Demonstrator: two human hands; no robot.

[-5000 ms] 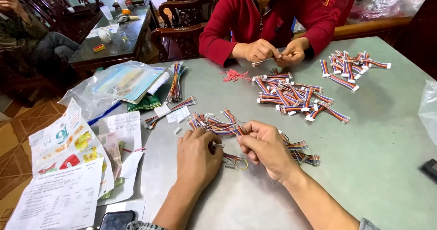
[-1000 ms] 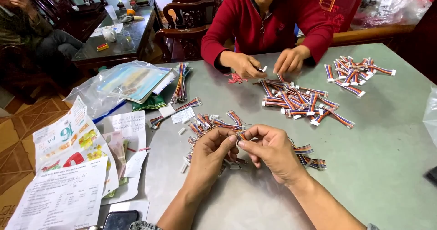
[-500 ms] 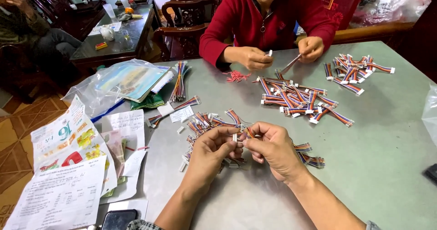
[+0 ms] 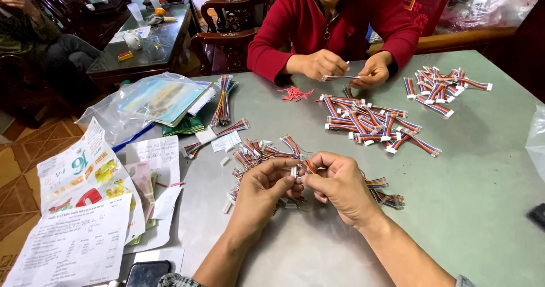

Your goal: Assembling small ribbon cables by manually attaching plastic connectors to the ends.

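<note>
My left hand (image 4: 263,191) and my right hand (image 4: 338,185) meet over the grey table (image 4: 465,196), fingertips pinched together on one short striped wire cable with a small white connector (image 4: 294,170). A loose heap of similar multicoloured cables (image 4: 262,151) lies just beyond my hands, and a few more cables (image 4: 387,196) lie to the right of my right wrist. Which fingers hold the wire end is hard to tell.
Across the table a person in a red top holds a cable between both hands (image 4: 340,68), with two cable piles (image 4: 372,121) (image 4: 440,87) nearby. Papers (image 4: 85,207), a clear plastic bag with a booklet (image 4: 153,102), a wire bundle (image 4: 222,101) and a phone (image 4: 146,274) lie at the left.
My hands rose from the cable heap and came together on one cable. The person opposite lifted a cable and now works it between both hands.
</note>
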